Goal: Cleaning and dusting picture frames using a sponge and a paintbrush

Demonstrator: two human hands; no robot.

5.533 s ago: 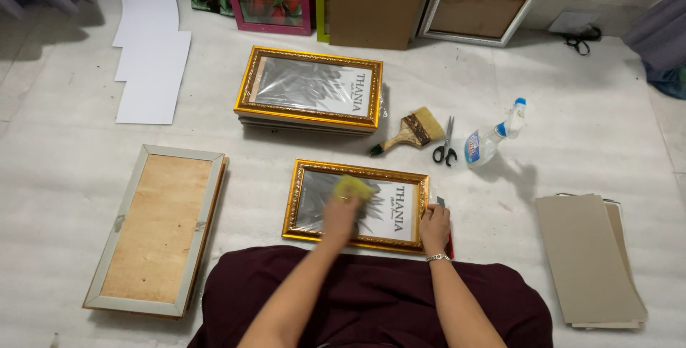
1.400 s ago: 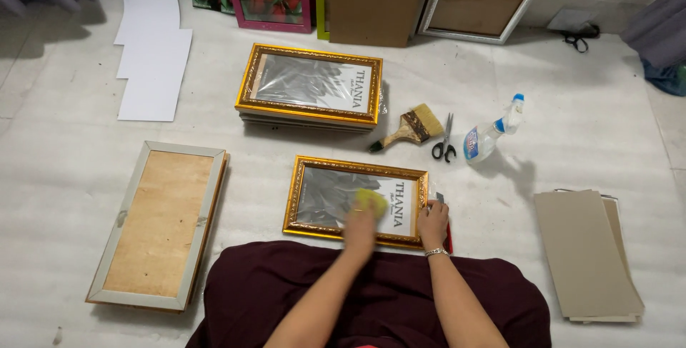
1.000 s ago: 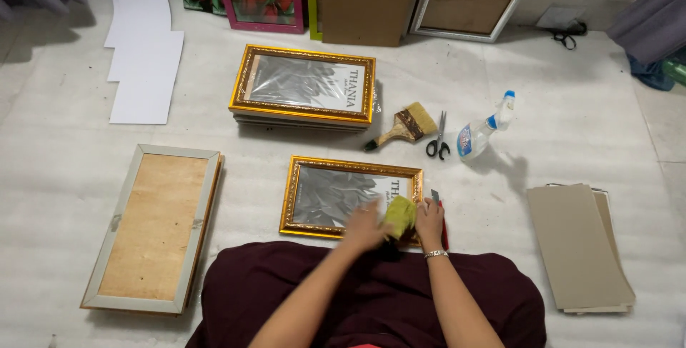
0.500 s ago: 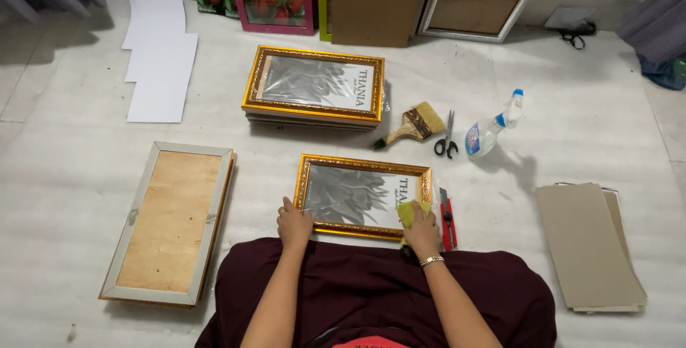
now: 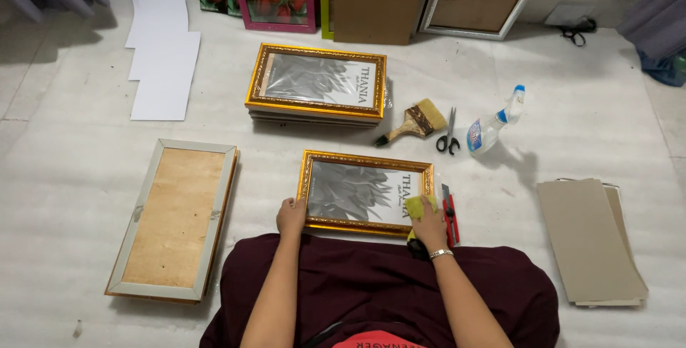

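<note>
A gold-framed picture lies flat on the floor right in front of my knees. My left hand grips its near left corner. My right hand rests at the near right corner and holds a yellow-green cloth against the frame. A red utility knife lies just right of that hand.
A stack of gold frames sits farther back. A paintbrush, scissors and a spray bottle lie to its right. A face-down grey frame is at left, grey boards at right, white sheets at back left.
My left hand stopped rubbing the glass with the cloth and moved to the frame's left corner. The cloth passed to my right hand at the right corner.
</note>
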